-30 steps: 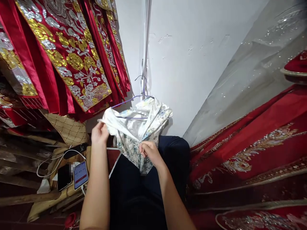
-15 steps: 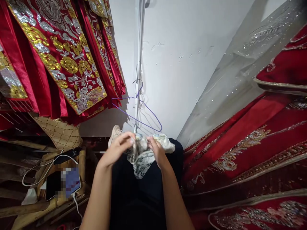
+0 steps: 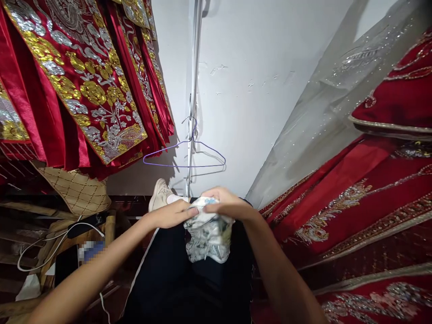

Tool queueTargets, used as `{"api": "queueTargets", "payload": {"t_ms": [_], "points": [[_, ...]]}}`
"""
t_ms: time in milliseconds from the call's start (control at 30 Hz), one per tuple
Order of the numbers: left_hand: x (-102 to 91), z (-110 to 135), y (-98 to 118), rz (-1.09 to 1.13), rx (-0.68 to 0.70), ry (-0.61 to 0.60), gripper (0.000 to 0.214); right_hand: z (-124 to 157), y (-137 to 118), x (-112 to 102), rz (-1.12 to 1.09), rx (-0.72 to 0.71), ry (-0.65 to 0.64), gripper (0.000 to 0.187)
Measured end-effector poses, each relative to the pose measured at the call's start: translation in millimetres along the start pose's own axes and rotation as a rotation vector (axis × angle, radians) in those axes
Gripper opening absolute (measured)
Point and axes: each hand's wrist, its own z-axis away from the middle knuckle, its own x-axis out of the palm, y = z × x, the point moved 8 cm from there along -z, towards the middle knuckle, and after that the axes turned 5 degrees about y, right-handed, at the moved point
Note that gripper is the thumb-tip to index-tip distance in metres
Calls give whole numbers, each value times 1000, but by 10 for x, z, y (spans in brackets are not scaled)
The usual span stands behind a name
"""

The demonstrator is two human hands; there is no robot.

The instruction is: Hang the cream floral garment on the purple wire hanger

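Note:
A bunched piece of white cloth with a grey-green pattern (image 3: 209, 240) hangs between my hands, over my dark-clad lap. My left hand (image 3: 175, 212) grips its upper left edge, thumb pressed on top. At the upper right, my right hand (image 3: 226, 203) pinches the gathered top, its fingers curled behind the fabric. Just beyond my hands, a purple wire hanger (image 3: 184, 166) hangs bare from a white pole (image 3: 194, 67) by the wall. What kind of garment the cloth is, I cannot tell.
Red embroidered garments (image 3: 97, 90) hang at the left. More red beaded garments (image 3: 364, 180) and a sheer glittery fabric (image 3: 324, 103) fill the right. A wooden stand (image 3: 111, 229) with a phone (image 3: 65, 263) and a white cable (image 3: 60, 238) is at lower left. My shoe (image 3: 160, 193) shows ahead.
My hands have drawn together and gathered the cloth, which now hangs as a compact bundle. The purple hanger has swung from a tilt to nearly level.

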Motion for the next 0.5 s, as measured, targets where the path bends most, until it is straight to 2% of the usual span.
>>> {"api": "queueTargets", "payload": {"t_ms": [33, 100, 167, 233, 300, 367, 433, 500], "points": [[-8, 38, -71, -77, -3, -48, 42, -42, -77, -181, 85, -62, 86, 6], [-137, 110, -218, -254, -30, -84, 35, -181, -196, -600, 183, -190, 347, 13], [-432, 164, -363, -439, -113, 18, 28, -401, -194, -953, 165, -279, 606, 24], [-681, 227, -453, -569, -187, 85, 26, -715, -66, -1123, 104, -321, 759, 35], [-823, 302, -483, -598, -226, 110, 27, -1068, 118, -1078, 160, -306, 773, 35], [-888, 401, -503, -573, -253, 110, 26, -1310, 325, -931, 244, -255, 724, 29], [-920, 527, -569, -541, -296, 79, 23, -1349, 505, -796, 301, -212, 677, 20], [-935, 656, -695, -506, -356, -9, 21, -1211, 612, -740, 345, -189, 657, 16]]}}
